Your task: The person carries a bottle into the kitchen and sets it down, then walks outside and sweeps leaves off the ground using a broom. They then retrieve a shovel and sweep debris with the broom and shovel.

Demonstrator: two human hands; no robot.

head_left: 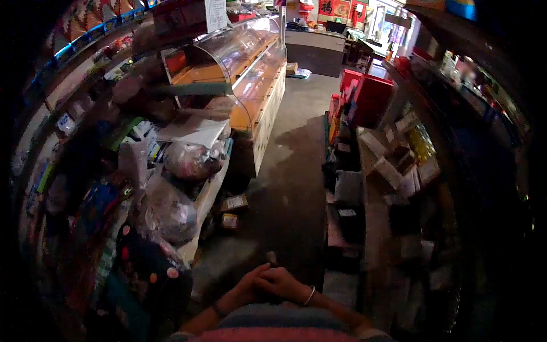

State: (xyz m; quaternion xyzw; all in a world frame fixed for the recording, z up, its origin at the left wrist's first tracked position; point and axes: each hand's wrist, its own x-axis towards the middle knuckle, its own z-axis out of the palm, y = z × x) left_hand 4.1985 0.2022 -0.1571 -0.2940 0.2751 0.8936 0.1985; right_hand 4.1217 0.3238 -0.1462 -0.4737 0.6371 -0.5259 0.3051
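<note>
My left hand (248, 286) and my right hand (286, 284) are clasped together low in front of my striped top (273, 325). The right one lies partly over the left, and the fingers are folded into each other. No object shows in either hand, though the inside of the clasp is hidden. A pale bracelet (310, 295) circles my right wrist, and a dark band (218, 310) is on the left. Just beyond the knuckles a small pale shape (272, 257) shows against the floor, too dim to name.
A dim aisle floor (293, 142) runs ahead. On the left stand a curved glass display case (242, 62) and a counter heaped with plastic bags (171, 211). Small cartons (235, 203) lie by its foot. Shelving with boxes (393, 171) and a red box (373, 100) lines the right.
</note>
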